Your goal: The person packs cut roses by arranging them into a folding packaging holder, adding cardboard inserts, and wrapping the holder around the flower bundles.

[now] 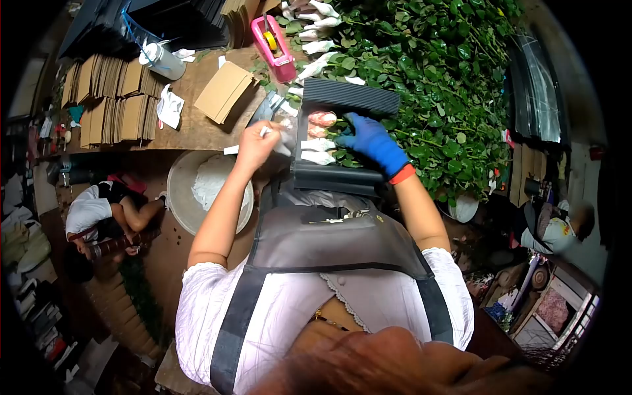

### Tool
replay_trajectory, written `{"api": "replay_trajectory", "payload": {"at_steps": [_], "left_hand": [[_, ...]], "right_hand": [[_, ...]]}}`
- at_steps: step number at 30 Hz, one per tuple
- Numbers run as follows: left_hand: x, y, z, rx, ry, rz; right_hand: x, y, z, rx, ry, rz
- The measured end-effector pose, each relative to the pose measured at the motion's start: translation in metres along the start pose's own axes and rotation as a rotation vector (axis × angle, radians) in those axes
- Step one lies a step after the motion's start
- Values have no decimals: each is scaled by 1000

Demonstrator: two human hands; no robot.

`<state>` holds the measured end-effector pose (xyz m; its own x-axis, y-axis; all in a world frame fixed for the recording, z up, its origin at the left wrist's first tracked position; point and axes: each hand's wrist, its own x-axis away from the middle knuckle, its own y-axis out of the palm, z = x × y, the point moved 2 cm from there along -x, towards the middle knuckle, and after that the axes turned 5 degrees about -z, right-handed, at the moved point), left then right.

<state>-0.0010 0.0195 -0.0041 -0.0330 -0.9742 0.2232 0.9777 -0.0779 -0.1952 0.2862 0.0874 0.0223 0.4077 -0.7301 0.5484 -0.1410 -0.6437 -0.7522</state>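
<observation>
My left hand (259,146) is bare and closed on a white sleeve (231,150); its soft, thin material shows on both sides of the fist. My right hand (371,140), in a blue glove, has thumb and forefinger apart beside pinkish roses (322,119). The glove's other fingers are partly hidden among leaves. In a black ribbed holder (352,95), the roses lie in a row between two dark walls. Nearer me in that row, flower heads wear white sleeves (317,157). Their leafy stems (434,125) stretch away to the right.
A pink tape dispenser (283,66), cardboard pieces (226,91), cardboard stacks (108,99) and a white bottle (162,60) stand on the wooden table (191,125). Below its edge is a tub (176,187) of white material. A seated person (108,214) is at left, another person (550,224) at right.
</observation>
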Motion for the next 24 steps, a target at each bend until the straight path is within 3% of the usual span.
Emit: {"api": "replay_trajectory", "payload": {"at_steps": [1, 3, 5, 6, 11, 13, 15, 17, 19, 21, 23, 24], "left_hand": [[7, -2, 8, -73, -131, -101], [-1, 40, 0, -183, 19, -94], [1, 49, 9, -301, -27, -251], [1, 55, 7, -246, -61, -371], [11, 39, 3, -101, -89, -302], [9, 18, -2, 146, -181, -284], [13, 5, 4, 254, -42, -97], [17, -8, -26, 50, -121, -200], [22, 5, 1, -205, -179, -267], [25, 27, 31, -277, -169, -306], [11, 47, -2, -281, -51, -437], [11, 50, 8, -203, -112, -493]], "right_hand": [[-2, 1, 0, -43, -47, 4], [5, -2, 14, 47, -72, 57], [1, 13, -2, 213, -106, 178], [4, 10, -10, 241, -53, 123], [2, 16, -10, 244, 0, 120], [7, 12, -7, 153, -26, 124], [22, -7, -2, -3, -52, 77], [41, -21, -9, -186, -102, 115], [57, -31, -24, -208, -118, 182], [59, -24, -38, -166, -273, 96], [45, -11, -44, 185, -208, -109], [39, -6, -44, 250, -205, -153]]}}
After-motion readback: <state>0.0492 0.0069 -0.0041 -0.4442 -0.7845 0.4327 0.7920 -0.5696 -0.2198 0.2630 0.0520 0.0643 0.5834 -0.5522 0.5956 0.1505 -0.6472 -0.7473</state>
